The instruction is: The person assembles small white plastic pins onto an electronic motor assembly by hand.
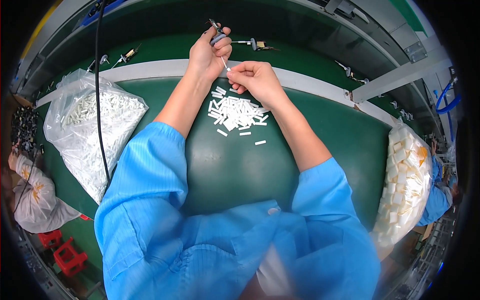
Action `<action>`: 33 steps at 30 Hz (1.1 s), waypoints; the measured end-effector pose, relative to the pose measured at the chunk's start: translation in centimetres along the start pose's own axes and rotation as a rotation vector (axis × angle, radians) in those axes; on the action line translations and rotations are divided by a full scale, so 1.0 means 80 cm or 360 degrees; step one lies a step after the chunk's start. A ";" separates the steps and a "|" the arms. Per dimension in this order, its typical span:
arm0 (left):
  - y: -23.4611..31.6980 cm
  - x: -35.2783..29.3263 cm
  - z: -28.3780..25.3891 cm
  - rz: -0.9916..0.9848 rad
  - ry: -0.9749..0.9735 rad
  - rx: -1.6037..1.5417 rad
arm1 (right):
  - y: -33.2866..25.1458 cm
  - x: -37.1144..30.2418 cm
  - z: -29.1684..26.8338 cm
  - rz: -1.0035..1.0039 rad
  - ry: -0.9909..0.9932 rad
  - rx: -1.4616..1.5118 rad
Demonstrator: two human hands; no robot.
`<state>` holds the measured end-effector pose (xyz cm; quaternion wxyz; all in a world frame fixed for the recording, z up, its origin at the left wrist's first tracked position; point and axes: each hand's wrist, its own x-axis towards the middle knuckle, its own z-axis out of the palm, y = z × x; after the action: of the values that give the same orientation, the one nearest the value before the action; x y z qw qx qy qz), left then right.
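Observation:
My left hand [204, 56] is closed around a small electronic assembly [217, 38] with a grey rounded part and a metal end. From it a thin white lead [223, 62] runs down toward my right hand [256, 81]. The fingers of that hand pinch a tiny white piece [228, 69] at the lead's end; whether the lead passes into it is too small to tell. Just below both hands, a loose heap of short white strips or tubes [237, 112] lies on the green work surface [220, 165]. A few strips sit apart at its near side.
Beyond a pale rail [310, 81], similar assemblies [257, 45] lie on a green belt [300, 50]. A clear bag of white pieces [92, 125] stands left, crossed by a black cable [99, 100]. Another bag with whitish blocks [406, 170] is right. Co-workers sit at both sides; red stools [70, 257] stand lower left.

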<state>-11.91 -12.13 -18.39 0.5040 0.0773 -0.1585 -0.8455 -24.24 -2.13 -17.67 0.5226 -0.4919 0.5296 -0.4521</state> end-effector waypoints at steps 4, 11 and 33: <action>-0.003 -0.003 -0.003 0.0016 -0.0090 0.0048 | 0.002 0.000 0.001 -0.0019 -0.0028 0.0018; -0.053 -0.027 0.029 0.0194 0.0130 0.0920 | 0.008 0.010 -0.021 -0.0170 0.0388 0.0518; -0.008 0.076 0.012 0.0328 -0.0311 0.4074 | -0.011 -0.018 -0.005 -0.0493 -0.0050 -0.1520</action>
<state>-15.63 -17.03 -17.55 0.1204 0.4288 -0.8938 -0.0518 -24.60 -0.82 -16.59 0.1737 -0.7559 0.5901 -0.2240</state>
